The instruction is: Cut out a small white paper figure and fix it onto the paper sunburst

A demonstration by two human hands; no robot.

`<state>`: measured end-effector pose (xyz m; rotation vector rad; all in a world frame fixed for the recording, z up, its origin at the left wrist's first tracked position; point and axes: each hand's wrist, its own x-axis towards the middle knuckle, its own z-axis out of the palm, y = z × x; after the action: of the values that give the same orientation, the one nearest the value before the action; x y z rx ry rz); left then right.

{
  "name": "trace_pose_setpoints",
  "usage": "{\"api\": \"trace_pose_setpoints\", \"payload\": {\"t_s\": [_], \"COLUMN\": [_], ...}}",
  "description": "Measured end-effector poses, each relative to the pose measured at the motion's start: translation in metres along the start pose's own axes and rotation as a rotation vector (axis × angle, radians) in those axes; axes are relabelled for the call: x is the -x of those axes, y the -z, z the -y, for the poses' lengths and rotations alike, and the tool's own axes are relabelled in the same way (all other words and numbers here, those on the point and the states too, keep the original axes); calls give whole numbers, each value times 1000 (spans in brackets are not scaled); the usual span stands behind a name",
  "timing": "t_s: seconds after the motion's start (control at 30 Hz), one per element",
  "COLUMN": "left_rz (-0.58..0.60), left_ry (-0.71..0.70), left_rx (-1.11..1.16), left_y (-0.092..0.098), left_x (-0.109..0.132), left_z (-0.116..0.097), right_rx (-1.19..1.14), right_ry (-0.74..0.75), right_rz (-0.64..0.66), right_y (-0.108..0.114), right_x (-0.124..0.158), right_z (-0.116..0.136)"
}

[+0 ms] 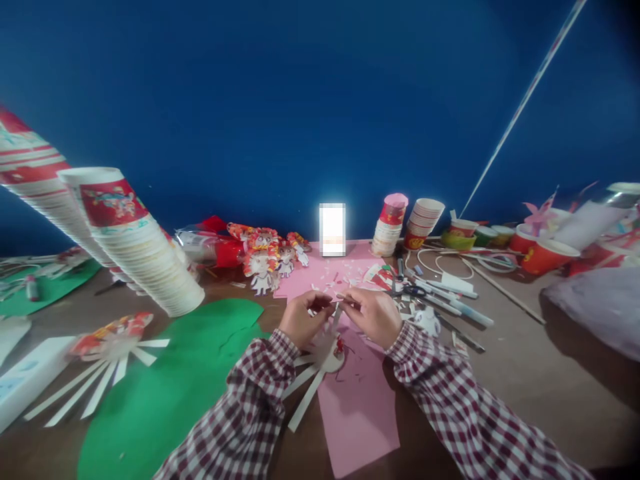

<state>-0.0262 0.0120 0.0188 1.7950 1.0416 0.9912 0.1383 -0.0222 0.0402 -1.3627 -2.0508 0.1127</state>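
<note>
My left hand (307,316) and my right hand (373,315) meet over a pink paper sheet (357,413), fingers pinched close together. Between them is a narrow white strip belonging to a cut paper cup (330,353), whose other strips fan out below toward the lower left. Both hands are closed at the strip's upper end; the fingertips are small and partly hidden. A second cut cup (113,353) with spread strips lies at the left, partly over green paper (175,393).
Tall stacks of paper cups (135,240) lean at the left. Decorated paper figures (263,267) stand at the back. Scissors (415,291), pens (440,300) and a stick (507,293) lie right of my hands. Cup stacks (390,227) and a plastic bag (595,307) are farther right.
</note>
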Motion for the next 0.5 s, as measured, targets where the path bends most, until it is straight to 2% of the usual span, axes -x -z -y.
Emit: {"api": "trace_pose_setpoints", "payload": {"t_s": [0.1,0.23,0.33,0.5], "left_rz": [55,73,47,8], "left_ry": [85,157,167,285], "left_rx": [57,111,156,201], "left_y": [-3,-6,-6,-2], "left_x": [0,0,0,0], "left_z": [2,4,4,1], "right_rx": [9,42,65,60], "right_ry": [14,23,50,74], "right_rz": [-7,11,9,-30], "right_y": [-1,-1,2,6], "right_x": [1,1,-1,-4], "right_z": [1,2,3,5]}}
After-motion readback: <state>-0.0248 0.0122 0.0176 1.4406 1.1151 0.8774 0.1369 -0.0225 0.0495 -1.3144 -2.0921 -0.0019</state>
